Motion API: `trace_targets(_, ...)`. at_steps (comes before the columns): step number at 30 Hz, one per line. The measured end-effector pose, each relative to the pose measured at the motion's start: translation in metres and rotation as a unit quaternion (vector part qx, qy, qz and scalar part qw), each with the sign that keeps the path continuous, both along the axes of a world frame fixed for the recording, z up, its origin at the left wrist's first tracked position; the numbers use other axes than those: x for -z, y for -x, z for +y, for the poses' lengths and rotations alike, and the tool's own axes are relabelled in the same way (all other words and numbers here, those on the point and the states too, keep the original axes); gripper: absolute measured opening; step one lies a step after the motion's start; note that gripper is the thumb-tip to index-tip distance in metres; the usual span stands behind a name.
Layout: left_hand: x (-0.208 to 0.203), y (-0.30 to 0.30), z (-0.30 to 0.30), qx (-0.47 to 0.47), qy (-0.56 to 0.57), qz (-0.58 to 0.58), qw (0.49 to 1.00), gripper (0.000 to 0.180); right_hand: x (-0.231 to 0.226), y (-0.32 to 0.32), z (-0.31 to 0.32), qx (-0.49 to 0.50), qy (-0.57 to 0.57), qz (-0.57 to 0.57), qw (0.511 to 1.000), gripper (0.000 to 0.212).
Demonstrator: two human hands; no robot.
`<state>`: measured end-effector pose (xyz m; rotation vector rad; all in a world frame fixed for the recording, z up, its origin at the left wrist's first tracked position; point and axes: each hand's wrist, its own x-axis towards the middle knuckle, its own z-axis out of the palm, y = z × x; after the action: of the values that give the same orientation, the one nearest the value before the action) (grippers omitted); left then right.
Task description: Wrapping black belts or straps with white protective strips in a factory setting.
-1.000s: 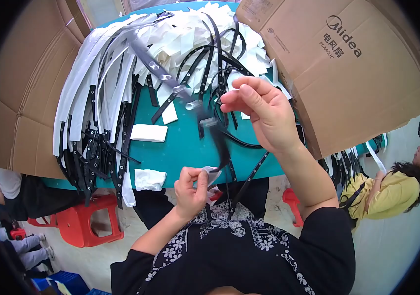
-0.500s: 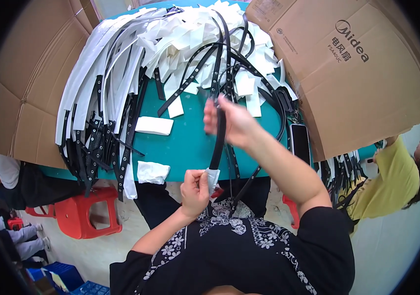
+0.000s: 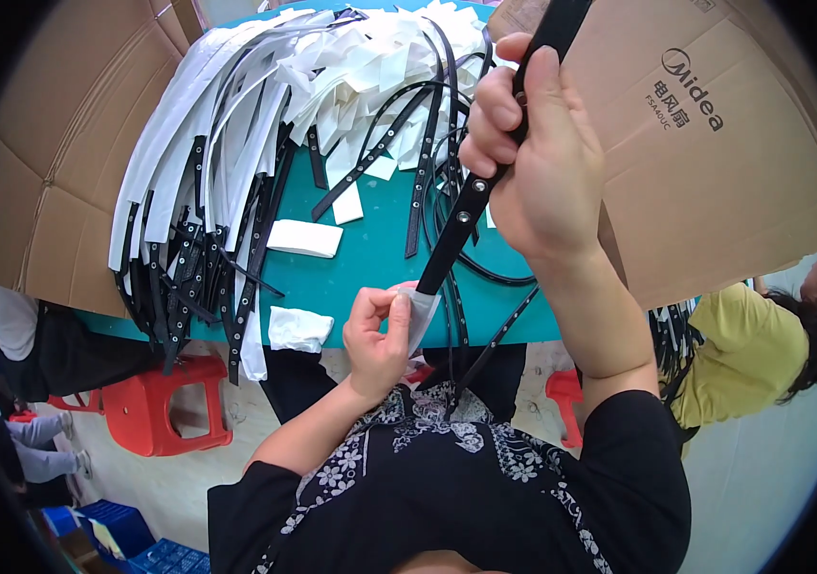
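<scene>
A black belt (image 3: 447, 251) with metal eyelets slants up from my left hand toward the upper right. My right hand (image 3: 547, 163) is closed round its upper part, raised above the table. Lower down, my left hand (image 3: 377, 340) pinches a thin white piece (image 3: 423, 314) folded about the belt; whether it is cloth or paper I cannot tell. Several other black belts (image 3: 416, 206) with eyelets lie loosely behind, partly hidden by my right hand. A folded white pad (image 3: 304, 238) and a crumpled white piece (image 3: 299, 329) rest left of my left hand.
Belts in white sleeves (image 3: 174, 143) are heaped on the left of the green table (image 3: 308, 277), with white strips (image 3: 370, 67) piled at the back. Cardboard boxes (image 3: 55, 163) flank both sides. A red stool (image 3: 165, 407) stands lower left. A person in yellow (image 3: 743, 354) is at the right.
My right hand has moved up and to the right, pulling the belt along with it. My left hand stays near the table edge, still pinching the white piece.
</scene>
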<state>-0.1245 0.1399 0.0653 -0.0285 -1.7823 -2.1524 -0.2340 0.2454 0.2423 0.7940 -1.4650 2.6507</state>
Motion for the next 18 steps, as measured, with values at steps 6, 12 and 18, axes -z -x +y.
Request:
trace_targets(6, -0.018, 0.014, -0.002, -0.002, -0.006, 0.069, 0.998, 0.006, 0.058, -0.010, -0.013, -0.058, -0.065, -0.081, 0.993, 0.026)
trace_targets(12, 0.002, 0.003, 0.002, -0.025, 0.104, 0.041, 0.993, 0.009, 0.007, 0.002, 0.006, 0.019, -0.114, 0.071, 0.991, 0.030)
trace_targets(18, -0.010, 0.007, 0.006, -0.009, 0.013, 0.013, 1.000, 0.010, 0.029, 0.003, 0.000, -0.075, -0.122, 0.089, 0.986, 0.030)
